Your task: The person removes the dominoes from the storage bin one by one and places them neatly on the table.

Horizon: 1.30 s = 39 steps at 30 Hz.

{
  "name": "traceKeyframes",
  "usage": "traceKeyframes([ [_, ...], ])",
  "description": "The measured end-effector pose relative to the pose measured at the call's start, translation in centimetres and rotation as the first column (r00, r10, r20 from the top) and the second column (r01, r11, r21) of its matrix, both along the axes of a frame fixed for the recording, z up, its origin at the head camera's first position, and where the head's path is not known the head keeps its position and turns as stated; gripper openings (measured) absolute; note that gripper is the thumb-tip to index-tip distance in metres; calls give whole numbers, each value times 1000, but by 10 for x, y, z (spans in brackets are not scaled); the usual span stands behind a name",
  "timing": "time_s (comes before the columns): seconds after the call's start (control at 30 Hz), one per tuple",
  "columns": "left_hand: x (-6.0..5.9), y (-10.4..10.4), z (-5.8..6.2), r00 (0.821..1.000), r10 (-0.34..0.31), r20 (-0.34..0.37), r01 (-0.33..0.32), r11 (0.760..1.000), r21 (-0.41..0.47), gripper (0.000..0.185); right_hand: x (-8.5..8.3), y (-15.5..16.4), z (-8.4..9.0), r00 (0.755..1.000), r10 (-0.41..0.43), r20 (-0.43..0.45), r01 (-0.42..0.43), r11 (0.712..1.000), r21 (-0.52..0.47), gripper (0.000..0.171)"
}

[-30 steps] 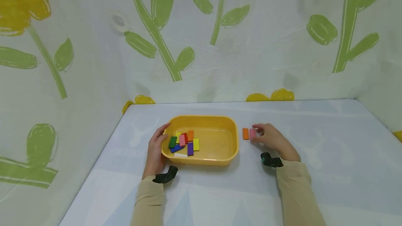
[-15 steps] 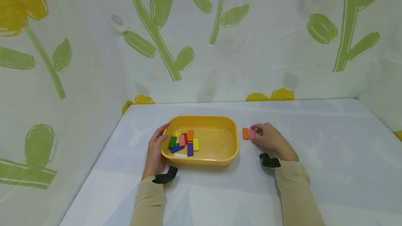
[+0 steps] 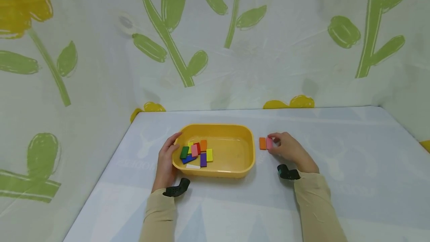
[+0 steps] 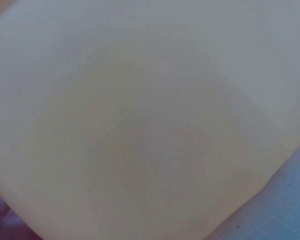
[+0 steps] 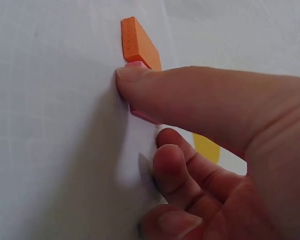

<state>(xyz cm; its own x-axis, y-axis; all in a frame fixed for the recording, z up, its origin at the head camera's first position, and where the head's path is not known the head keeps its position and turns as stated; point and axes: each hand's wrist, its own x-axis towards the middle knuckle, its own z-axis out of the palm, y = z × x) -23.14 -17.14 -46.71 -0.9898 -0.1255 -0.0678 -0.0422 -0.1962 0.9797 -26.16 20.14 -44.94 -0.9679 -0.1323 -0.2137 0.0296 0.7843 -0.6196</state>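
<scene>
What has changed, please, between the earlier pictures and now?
The right hand has slid the pink block a little left, up against the orange block; it still pinches the pink one. The left hand still holds the tray, whose blocks have not moved.

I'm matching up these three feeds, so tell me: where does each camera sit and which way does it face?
Head: worn on the head, looking forward and down at yellow tray, both hands and sleeves.
Left wrist: on the left wrist, blurred, filled by a pale yellowish surface.
Right wrist: on the right wrist, along the right hand toward the pink block.
Shared: head and right wrist both show the orange block.
</scene>
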Motion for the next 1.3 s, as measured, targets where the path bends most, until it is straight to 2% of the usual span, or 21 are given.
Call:
traceKeyframes([
  [0.2, -2, 0, 1, 1000, 0, -7, 0, 1000, -6, 37, 1, 1, 6, 1000, 2, 22, -2, 1000, 2, 62],
  [0.3, -3, 0, 2, 1000, 5, -8, -5, 1000, 2, 36, 2, 2, 10, 998, -35, 43, 35, 999, -7, 60],
  [0.4, -4, 0, 3, 1000, 5, -15, -5, 1000, 16, 36, 1, 4, 11, 996, -90, 27, 91, 996, -19, 56],
  [0.47, -5, 0, 3, 1000, 5, -17, -4, 1000, 24, 36, -3, 5, 8, 992, -127, -8, 126, 991, -41, 54],
  [0.53, -5, 0, 4, 1000, 3, -14, -3, 1000, 27, 36, -10, 8, -5, 981, -172, -93, 168, 985, -51, 50],
  [0.63, -5, 0, 4, 1000, 6, -8, -6, 1000, 19, 36, -22, 10, -24, 953, -200, -229, 187, 979, -79, 49],
  [0.67, -5, 0, 4, 1000, 4, -8, -4, 1000, 15, 36, -23, 7, -25, 942, -206, -265, 189, 978, -90, 48],
  [0.73, -5, 0, 4, 1000, 4, -11, -4, 1000, 13, 36, -18, -2, -14, 934, -179, -308, 147, 981, -124, 46],
  [0.87, -5, -1, 5, 1000, 6, -14, -6, 1000, 9, 36, 5, -31, 30, 935, -81, -346, 20, 984, -176, 44],
  [0.97, -5, -1, 5, 1000, 9, -17, -9, 1000, 8, 36, 14, -46, 48, 919, -5, -394, -67, 984, -167, 42],
  [1.03, -5, -1, 5, 1000, 6, -25, -6, 1000, 1, 36, 17, -54, 53, 914, 30, -404, -105, 981, -165, 40],
  [1.07, -4, -1, 5, 1000, 6, -24, -6, 1000, -1, 36, 17, -57, 53, 904, 49, -425, -130, 978, -165, 38],
  [1.27, -1, -1, 0, 1000, 4, 9, -4, 1000, -2, 35, 21, -87, 40, 845, 92, -526, -209, 964, -166, 28],
  [1.3, 0, -1, -2, 1000, 3, 10, -3, 1000, -1, 35, 22, -93, 38, 844, 95, -528, -210, 964, -162, 27],
])
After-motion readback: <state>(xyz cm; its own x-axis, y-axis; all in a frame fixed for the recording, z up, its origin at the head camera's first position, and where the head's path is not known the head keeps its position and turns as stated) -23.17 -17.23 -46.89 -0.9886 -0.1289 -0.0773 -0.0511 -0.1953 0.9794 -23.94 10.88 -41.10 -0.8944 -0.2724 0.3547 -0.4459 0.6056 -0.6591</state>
